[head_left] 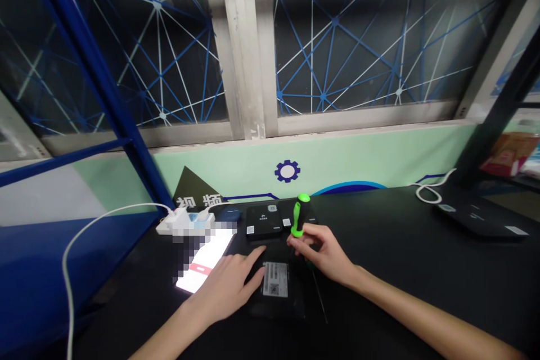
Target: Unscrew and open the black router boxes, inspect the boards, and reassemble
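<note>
My right hand (323, 252) is closed around a green-handled screwdriver (298, 215), held upright with its tip down on a flat black device (276, 287) lying on the black table. My left hand (230, 286) lies flat with fingers spread on the left part of that device, beside its white label (275, 279). A second black box (264, 221) with small white stickers sits just behind the screwdriver.
A lit phone (202, 263) lies left of my left hand. A white power strip (182, 221) with a white cable (76, 242) sits at the back left. A black device (481, 215) and a white cord (428, 191) lie far right. A blue metal frame (97, 73) stands at left.
</note>
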`<state>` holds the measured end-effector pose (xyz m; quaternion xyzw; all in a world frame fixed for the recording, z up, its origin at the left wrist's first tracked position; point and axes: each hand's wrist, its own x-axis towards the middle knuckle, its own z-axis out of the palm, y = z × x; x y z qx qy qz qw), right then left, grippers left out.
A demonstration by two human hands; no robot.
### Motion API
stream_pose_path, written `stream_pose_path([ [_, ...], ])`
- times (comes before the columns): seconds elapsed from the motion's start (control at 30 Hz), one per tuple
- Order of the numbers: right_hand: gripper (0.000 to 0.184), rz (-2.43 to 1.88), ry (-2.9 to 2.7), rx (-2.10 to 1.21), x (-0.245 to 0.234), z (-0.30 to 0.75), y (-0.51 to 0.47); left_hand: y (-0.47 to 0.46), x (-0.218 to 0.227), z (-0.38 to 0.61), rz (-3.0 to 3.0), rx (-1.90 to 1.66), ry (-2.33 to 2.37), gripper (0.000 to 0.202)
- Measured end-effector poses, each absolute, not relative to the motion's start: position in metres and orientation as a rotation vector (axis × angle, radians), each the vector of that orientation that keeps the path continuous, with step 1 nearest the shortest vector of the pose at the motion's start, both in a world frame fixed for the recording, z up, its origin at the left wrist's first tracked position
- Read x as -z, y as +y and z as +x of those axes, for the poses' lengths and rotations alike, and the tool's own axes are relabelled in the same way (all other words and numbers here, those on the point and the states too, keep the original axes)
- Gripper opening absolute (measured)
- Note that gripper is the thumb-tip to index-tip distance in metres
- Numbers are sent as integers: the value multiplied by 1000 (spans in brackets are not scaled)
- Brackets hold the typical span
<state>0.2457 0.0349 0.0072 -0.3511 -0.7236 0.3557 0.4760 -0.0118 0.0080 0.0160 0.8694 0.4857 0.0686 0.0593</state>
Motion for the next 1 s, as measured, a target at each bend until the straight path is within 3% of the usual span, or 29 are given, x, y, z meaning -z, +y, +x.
stream_pose_path([
  [0.3,39,-892,-1654,-876,-4,243,38,8,-14,-13,2628,-217,1473,53],
  [0.6,34,-834,-1719,-986,-11,245,33,8,-15,-12,2634,-201,1474,52],
  [1.0,35,-884,-1745,-820,-5,242,36,8,-14,-13,2636,-224,1475,53],
])
